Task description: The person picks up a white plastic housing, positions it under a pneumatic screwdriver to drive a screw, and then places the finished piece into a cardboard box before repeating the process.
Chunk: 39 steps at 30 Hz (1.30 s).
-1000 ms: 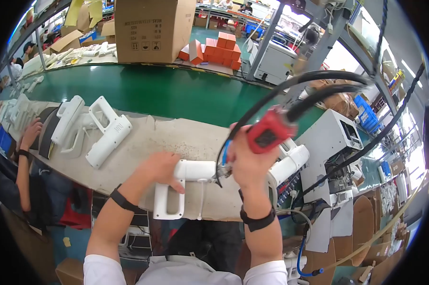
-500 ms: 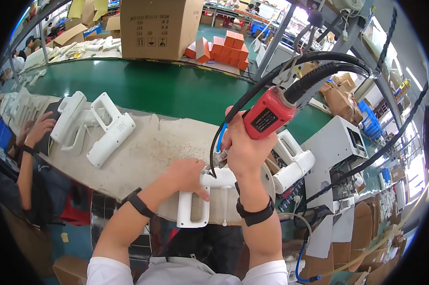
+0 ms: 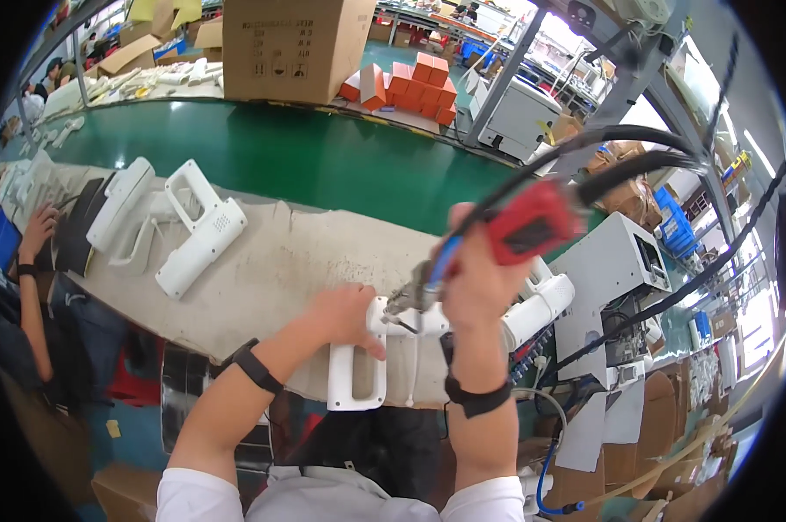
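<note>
My right hand [image 3: 482, 291] is wrapped around a red power screwdriver [image 3: 532, 224], blurred by motion and tilted. Its metal front end points down and left, close over a white plastic housing [image 3: 356, 402] with a looped handle; whether the bit touches it I cannot tell. My left hand [image 3: 342, 315] grips the housing's upper left part, the thumb lying along the top of the handle. A thin white stem [image 3: 414, 374] hangs down from the housing beside the handle. Part of the housing is hidden behind my right hand and the tool.
More white housings [image 3: 201, 235] lie on the left of the cardboard-covered bench [image 3: 280, 252]; another housing [image 3: 539, 304] is at the right. Beyond runs a green belt [image 3: 280, 152]. Black cables [image 3: 645, 135] hang at the upper right. A co-worker's hand [image 3: 38, 233] is at far left.
My right hand and the screwdriver have moved right, and the tool lies flatter with its metal front showing. My left hand stays on the housing. The co-worker's hand has shifted left.
</note>
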{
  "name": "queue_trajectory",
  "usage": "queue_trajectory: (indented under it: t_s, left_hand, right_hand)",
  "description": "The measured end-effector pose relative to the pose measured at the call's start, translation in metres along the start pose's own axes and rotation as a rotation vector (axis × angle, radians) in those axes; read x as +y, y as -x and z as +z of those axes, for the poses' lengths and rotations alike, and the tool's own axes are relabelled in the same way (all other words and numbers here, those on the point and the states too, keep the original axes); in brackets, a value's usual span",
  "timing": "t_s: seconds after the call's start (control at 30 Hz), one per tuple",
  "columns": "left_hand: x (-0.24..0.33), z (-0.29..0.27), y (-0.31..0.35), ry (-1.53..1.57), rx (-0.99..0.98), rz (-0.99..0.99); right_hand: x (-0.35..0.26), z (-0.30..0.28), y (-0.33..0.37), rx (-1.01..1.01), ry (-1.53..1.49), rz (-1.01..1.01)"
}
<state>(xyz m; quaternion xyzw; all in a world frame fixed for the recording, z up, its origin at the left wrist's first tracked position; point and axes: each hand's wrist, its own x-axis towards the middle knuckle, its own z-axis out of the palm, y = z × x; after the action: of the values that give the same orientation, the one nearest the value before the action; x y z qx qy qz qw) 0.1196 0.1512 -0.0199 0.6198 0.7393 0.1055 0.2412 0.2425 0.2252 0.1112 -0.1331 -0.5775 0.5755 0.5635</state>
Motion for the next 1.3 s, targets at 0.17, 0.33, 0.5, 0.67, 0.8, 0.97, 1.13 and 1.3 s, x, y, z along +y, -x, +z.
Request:
queue_trajectory:
  t_s: [0.17,0.33,0.5,0.67,0.8,0.97,1.13,1.3]
  left_hand:
    - [-0.002,0.001,-0.011,-0.036,0.096,-0.012]
    - [-0.002,0.002,-0.015,-0.074,0.062,0.01]
    - [0.0,-0.001,-0.012,-0.105,0.07,0.002]
    - [0.001,0.0,-0.012,-0.09,0.065,0.012]
    - [-0.003,-0.001,-0.01,-0.082,0.077,0.005]
    - [0.0,-0.003,-0.012,-0.08,0.071,0.029]
    - [-0.003,0.001,-0.015,-0.098,0.069,0.027]
    - [-0.007,0.005,-0.017,-0.076,0.1,0.051]
  right_hand:
    - [-0.028,-0.018,0.006,-0.043,-0.114,-0.003]
    - [-0.034,-0.016,0.016,-0.071,-0.02,0.011]
    - [-0.034,-0.015,0.018,-0.092,-0.091,0.038]
    - [-0.026,-0.025,0.017,-0.103,-0.026,-0.009]
    - [-0.02,-0.02,0.019,-0.103,-0.031,-0.009]
    - [-0.011,-0.02,0.022,-0.076,0.045,0.02]
    - [-0.002,-0.015,0.023,-0.038,0.079,0.012]
    - [0.003,-0.012,0.024,-0.058,0.053,0.043]
